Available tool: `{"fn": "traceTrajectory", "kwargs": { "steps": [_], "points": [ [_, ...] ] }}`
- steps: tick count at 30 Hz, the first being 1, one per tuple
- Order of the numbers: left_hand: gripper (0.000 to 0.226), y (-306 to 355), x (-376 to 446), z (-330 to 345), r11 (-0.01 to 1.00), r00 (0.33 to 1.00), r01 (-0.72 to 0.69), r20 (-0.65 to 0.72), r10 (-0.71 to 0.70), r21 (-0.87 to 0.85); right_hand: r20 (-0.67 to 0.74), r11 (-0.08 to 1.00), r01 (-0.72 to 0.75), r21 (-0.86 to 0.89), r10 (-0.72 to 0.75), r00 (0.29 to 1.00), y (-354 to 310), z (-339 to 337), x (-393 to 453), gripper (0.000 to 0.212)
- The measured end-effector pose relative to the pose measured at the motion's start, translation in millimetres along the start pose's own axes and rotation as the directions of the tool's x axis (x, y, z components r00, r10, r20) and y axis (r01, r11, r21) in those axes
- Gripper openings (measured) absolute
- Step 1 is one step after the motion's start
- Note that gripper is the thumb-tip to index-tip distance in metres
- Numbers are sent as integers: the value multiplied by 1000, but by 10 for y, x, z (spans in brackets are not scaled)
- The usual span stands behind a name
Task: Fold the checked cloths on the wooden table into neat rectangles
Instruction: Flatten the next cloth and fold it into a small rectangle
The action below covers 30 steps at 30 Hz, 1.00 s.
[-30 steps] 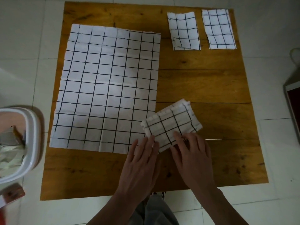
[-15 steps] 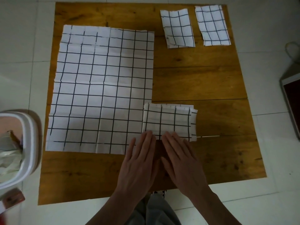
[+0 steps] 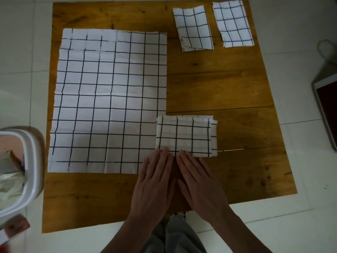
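A small folded checked cloth [image 3: 186, 136] lies flat on the wooden table [image 3: 228, 84], overlapping the lower right corner of a large unfolded checked cloth [image 3: 109, 99]. My left hand [image 3: 155, 181] and my right hand [image 3: 198, 181] lie flat side by side with straight fingers. Their fingertips touch the near edge of the small folded cloth. Two more folded checked cloths sit at the far right of the table, one on the left [image 3: 193, 28] and one on the right [image 3: 233, 23].
A white plastic bin [image 3: 31, 165] with crumpled contents stands on the floor at the left. A dark flat box [image 3: 326, 106] lies on the tiled floor at the right. Bare wood shows to the right of the folded cloth.
The small folded cloth was tilted a second ago; it has been turned square to the table. Both hands have flattened at its near edge and barely moved since.
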<state>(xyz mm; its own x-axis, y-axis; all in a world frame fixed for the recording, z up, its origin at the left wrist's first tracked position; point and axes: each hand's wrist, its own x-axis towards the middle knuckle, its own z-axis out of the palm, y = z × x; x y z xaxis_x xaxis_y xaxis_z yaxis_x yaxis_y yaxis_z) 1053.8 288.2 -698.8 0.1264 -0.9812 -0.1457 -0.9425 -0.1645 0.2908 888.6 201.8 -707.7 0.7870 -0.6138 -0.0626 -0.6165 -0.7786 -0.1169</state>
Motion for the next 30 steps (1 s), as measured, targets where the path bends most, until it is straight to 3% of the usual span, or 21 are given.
{"fn": "traceTrajectory", "kwargs": {
  "steps": [6,16,23,30],
  "points": [
    [66,42,-16,12,999,999,49,12,-48,-8,43,991,-133,12,133,990,73,-80,-35,71],
    [68,33,-20,37,998,998,62,15,-62,1,81,983,-185,-17,186,979,413,-113,-199,78],
    [69,22,-24,64,998,998,56,-22,-57,-20,84,979,-203,-8,203,976,541,-146,-236,76],
    [61,61,34,34,993,991,101,-75,-106,-68,1,967,-237,97,238,971,493,-156,-178,66]
  ]
}}
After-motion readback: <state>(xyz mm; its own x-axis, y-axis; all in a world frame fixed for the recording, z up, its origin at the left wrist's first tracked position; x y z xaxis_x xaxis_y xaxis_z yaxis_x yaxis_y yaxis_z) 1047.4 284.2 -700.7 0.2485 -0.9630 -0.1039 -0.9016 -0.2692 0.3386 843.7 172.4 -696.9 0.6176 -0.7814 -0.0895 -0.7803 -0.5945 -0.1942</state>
